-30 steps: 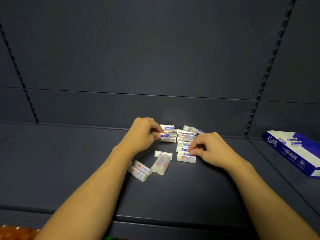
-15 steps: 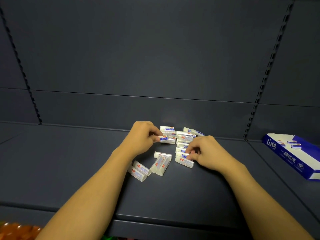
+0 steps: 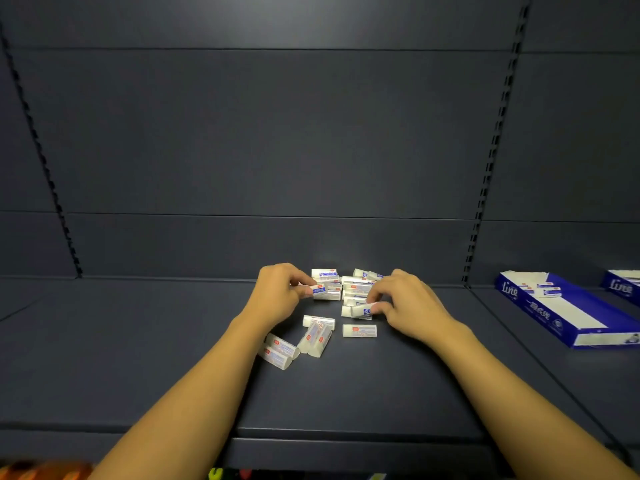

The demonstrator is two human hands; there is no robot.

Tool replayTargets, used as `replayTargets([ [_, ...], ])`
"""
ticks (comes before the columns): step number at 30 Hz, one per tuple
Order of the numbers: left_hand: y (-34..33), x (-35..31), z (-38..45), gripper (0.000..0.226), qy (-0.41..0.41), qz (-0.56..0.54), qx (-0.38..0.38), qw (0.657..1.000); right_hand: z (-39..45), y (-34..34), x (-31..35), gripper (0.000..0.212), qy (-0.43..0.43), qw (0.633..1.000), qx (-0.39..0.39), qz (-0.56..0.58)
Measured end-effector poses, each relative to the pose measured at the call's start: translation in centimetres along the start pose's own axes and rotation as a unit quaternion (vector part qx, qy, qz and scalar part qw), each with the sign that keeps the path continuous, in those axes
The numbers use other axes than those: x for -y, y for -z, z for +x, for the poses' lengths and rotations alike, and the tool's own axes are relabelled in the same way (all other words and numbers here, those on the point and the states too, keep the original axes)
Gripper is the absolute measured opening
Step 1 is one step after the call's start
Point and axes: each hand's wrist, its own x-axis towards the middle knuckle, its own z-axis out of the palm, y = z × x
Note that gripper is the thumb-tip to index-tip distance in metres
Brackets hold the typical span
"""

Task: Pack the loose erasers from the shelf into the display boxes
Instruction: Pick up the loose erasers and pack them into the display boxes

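Note:
Several white erasers in red-and-blue sleeves lie heaped in a pile (image 3: 353, 287) mid-shelf, with loose ones (image 3: 313, 337) scattered in front and one alone (image 3: 359, 331). My left hand (image 3: 280, 296) pinches an eraser (image 3: 318, 290) at the pile's left side. My right hand (image 3: 408, 303) pinches another eraser (image 3: 362, 310) at the pile's right front. A blue and white display box (image 3: 568, 308) lies at the right with a few erasers (image 3: 549, 289) in it.
The dark shelf (image 3: 138, 341) has a back wall just behind the pile and a front lip near the bottom. A second blue box (image 3: 623, 285) shows at the far right edge. Slotted uprights (image 3: 485, 202) flank the bay. Colourful goods (image 3: 41, 471) sit below.
My right hand has lifted one eraser off the pile's front, leaving another lying alone on the shelf. My left hand keeps hold of its eraser, hardly moved.

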Motion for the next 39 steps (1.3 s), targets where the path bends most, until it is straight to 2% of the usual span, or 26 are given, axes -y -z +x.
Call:
replayTargets([
  [4,0.8,-0.4,0.7,0.017,-0.021,0.028,0.012,0.999,-0.1,0.9,0.6,0.020,0.027,0.999,-0.028,-0.026],
  [7,1.3,-1.1,1.2,0.018,-0.045,0.051,0.014,0.998,-0.3,1.6,1.0,0.022,0.034,0.994,-0.029,-0.096],
  [13,0.8,-2.9,2.2,0.030,-0.101,0.089,0.038,0.990,-1.8,3.2,1.7,0.025,-0.015,0.988,-0.032,-0.149],
  [18,-0.2,-4.5,2.3,0.022,-0.148,0.121,0.077,0.978,-3.7,4.6,1.6,0.029,-0.062,0.982,-0.037,-0.176],
  [25,-1.4,-8.7,1.3,0.023,-0.142,0.142,0.110,0.973,-6.7,7.4,-0.3,0.024,-0.152,0.975,-0.025,-0.161],
  [39,-5.8,-20.3,-1.9,0.021,-0.121,0.158,0.129,0.971,-15.5,14.6,-7.0,0.019,-0.230,0.957,-0.016,-0.175],
])
